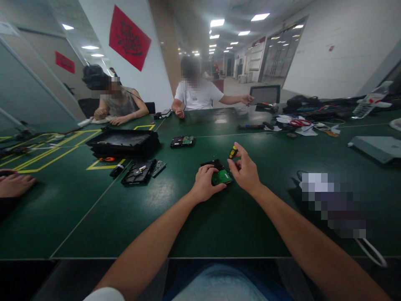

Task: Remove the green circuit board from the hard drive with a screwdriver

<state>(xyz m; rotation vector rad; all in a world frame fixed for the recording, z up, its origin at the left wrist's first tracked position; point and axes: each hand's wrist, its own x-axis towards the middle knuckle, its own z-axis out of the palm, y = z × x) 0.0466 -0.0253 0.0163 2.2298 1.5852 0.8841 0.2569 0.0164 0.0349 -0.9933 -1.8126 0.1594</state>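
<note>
A hard drive (223, 177) with a green circuit board facing up lies on the green table in front of me. My left hand (205, 183) grips its left and near sides, fingers curled over the black casing. In my right hand (246, 169) is a small screwdriver (232, 152) with a black and yellow handle, pinched between thumb and fingers just above the drive's right side. The screwdriver's shaft and tip are too small or hidden to make out. To the left lie an opened black drive case (139, 172) and a loose circuit board (159, 168).
Another hard drive (182, 141) lies farther back, near a black tray (123, 142). At right are a blurred-out object (332, 205), a grey metal box (377, 148), red scissors (300, 123) and a plastic bottle (371, 100). Two people sit opposite; another person's hand (17, 184) rests at far left.
</note>
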